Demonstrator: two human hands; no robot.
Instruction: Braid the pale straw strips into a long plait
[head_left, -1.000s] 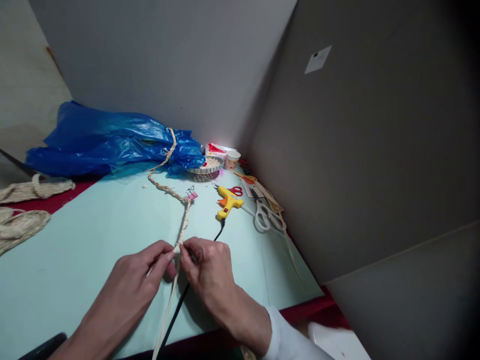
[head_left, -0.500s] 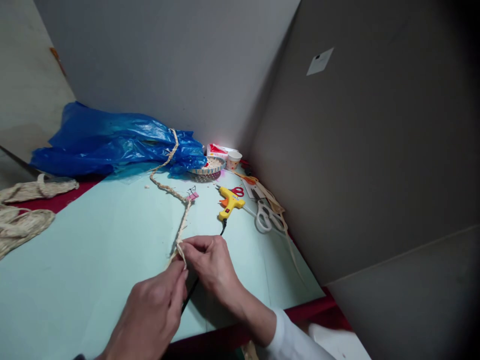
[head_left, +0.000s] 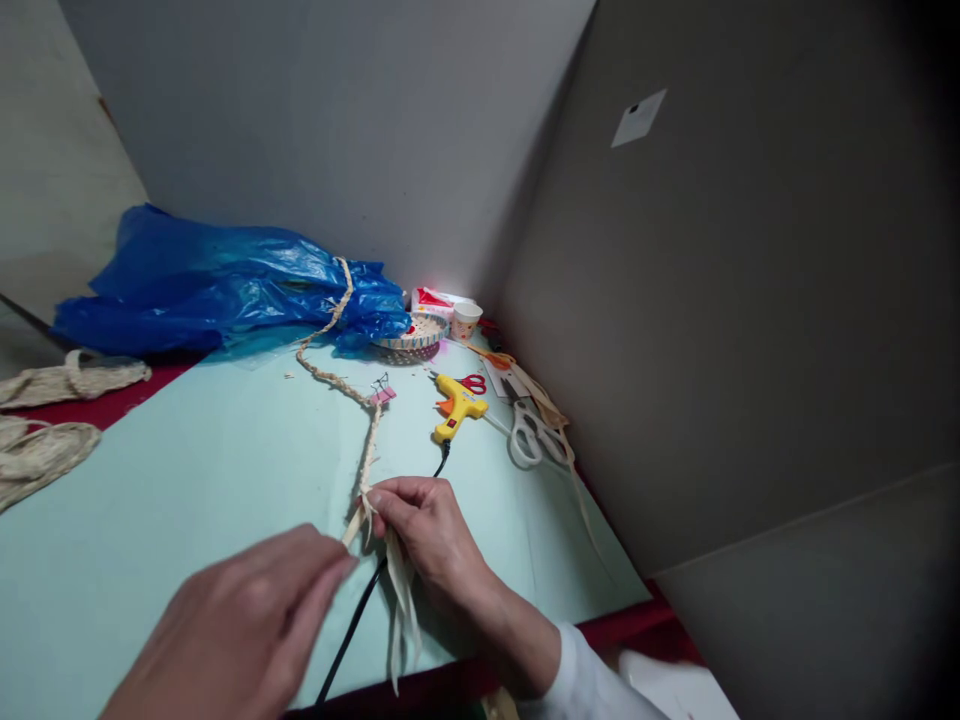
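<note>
A braided cord of pale natural fibre [head_left: 370, 445] runs down the table toward me, gripped partway along by a pink binder clip [head_left: 382, 396]. At its near end my right hand [head_left: 424, 520] pinches the strands between thumb and fingertips. My left hand [head_left: 255, 610], lower and to the left, is closed on another pale strand [head_left: 354, 528] that is pulled taut from the braid. Loose flat strands [head_left: 403, 600] hang below my right hand toward the table edge. The tips of my left fingers are partly hidden.
Beyond the hands lie a yellow glue gun [head_left: 456, 405] with a black cord [head_left: 349, 635], grey-handled scissors [head_left: 529, 435] and red-handled scissors [head_left: 474, 383]. A blue plastic bag [head_left: 225, 285], a round woven basket [head_left: 411, 345] and a paper cup [head_left: 466, 320] stand at the back. Braided coils [head_left: 49, 455] lie left.
My left hand has moved down and left, drawing a strand away from the braid. Loose strands now show hanging under my right hand, which stays nearly in place.
</note>
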